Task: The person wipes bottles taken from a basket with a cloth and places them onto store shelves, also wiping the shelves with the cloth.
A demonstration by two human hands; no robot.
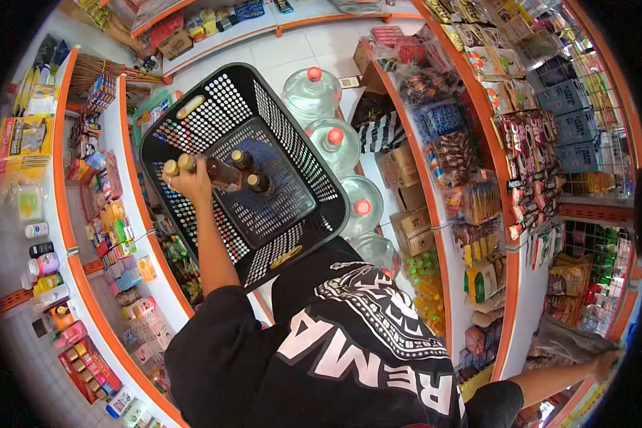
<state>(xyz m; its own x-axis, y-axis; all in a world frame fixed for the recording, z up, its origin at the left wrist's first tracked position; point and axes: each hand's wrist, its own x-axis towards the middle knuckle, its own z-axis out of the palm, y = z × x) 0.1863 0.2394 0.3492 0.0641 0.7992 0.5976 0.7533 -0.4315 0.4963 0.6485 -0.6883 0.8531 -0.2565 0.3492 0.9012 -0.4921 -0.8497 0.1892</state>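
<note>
My left hand (192,187) is closed around the necks of at least two brown bottles (225,175) with gold caps. It holds them tilted over the inside of a black perforated plastic basket (244,76). Two more gold-capped bottles, a nearer one (259,184) and a farther one (242,160), stand in the basket beside them. Far to the right, my right hand (606,364) reaches to the shelf edge, next to a grey plastic bag (567,338). Its fingers are dim and partly hidden, so I cannot make out its grip.
Large clear water jugs (312,94) with red caps line the floor right of the basket. Orange-edged shelves of packaged goods close in on both sides, with hanging coffee sachets (526,146) at right. Cardboard boxes (411,232) sit on the lower right shelf.
</note>
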